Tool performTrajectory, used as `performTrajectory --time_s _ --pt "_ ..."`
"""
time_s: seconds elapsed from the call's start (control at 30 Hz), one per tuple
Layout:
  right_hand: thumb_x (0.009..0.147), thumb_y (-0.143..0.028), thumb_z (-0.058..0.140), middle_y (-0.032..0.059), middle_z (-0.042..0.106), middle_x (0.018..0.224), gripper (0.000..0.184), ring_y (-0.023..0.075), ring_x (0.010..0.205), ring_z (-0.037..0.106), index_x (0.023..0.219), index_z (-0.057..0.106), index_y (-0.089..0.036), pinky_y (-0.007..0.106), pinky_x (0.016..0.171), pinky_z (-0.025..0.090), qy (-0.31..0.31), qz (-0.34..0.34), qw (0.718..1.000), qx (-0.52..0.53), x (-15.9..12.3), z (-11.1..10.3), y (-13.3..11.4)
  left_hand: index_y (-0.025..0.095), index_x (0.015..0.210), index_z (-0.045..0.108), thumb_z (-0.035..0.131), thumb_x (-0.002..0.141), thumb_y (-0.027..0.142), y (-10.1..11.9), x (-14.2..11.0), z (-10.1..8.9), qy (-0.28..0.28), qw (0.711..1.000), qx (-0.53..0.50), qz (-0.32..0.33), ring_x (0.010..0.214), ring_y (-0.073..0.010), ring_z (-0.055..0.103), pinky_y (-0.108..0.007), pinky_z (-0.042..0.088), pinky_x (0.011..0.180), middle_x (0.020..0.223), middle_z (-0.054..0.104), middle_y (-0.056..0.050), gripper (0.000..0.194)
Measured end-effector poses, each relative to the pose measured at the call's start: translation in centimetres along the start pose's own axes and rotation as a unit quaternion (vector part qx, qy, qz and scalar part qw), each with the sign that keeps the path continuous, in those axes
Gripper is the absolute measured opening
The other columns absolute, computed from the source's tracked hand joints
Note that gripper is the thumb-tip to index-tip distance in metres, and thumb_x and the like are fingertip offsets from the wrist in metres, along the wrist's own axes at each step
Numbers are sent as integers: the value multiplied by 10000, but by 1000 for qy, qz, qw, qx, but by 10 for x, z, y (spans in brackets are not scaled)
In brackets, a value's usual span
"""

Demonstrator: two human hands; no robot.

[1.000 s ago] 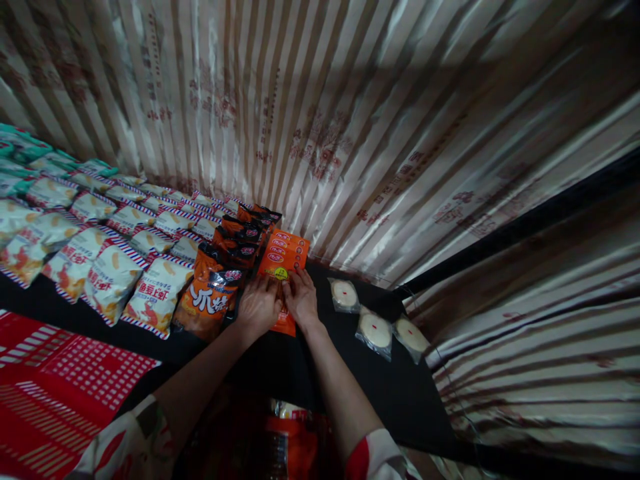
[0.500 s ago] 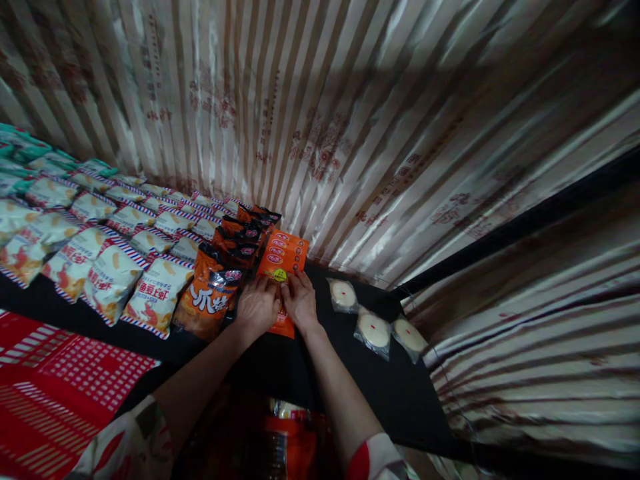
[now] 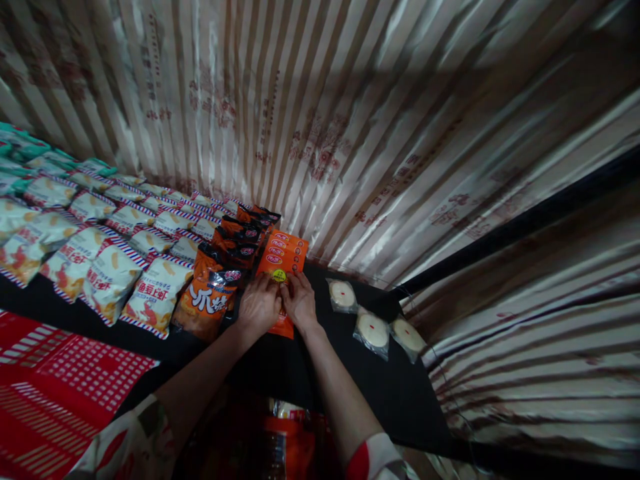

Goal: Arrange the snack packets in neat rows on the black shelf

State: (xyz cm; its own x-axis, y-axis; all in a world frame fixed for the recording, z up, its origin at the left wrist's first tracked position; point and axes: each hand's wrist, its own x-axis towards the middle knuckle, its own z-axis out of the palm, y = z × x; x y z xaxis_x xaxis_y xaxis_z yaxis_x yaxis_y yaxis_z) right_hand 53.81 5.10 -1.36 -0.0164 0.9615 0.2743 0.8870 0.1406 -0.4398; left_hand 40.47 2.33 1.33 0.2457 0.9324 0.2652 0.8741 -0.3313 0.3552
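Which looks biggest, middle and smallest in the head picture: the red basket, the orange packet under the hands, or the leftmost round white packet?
1. Red basket, though cut off at the edge
2. Orange packet, though partly covered
3. Leftmost round white packet

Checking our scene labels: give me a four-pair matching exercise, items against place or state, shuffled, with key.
Items
1. orange package
2. three round white items
3. red basket
4. teal bags

Place or state
A. lower left of view, with slots and holes
B. touched by left hand and right hand
C. at left edge, beyond the white bags
D. in clear wrapping

Pairs: 1-B, 2-D, 3-A, 4-C
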Motion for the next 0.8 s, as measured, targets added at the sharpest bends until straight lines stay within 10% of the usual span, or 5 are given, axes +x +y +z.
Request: performTrajectory --time_s 0.8 --pt "857 -249 441 135 627 1148 335 229 1116 520 1094 627 -101 372 993 391 57 -15 996 60 11 -1 17 102 1116 578 489 810 232 5 6 13 8 1000 5 26 1214 -299 435 -429 371 1003 1236 552 -151 344"
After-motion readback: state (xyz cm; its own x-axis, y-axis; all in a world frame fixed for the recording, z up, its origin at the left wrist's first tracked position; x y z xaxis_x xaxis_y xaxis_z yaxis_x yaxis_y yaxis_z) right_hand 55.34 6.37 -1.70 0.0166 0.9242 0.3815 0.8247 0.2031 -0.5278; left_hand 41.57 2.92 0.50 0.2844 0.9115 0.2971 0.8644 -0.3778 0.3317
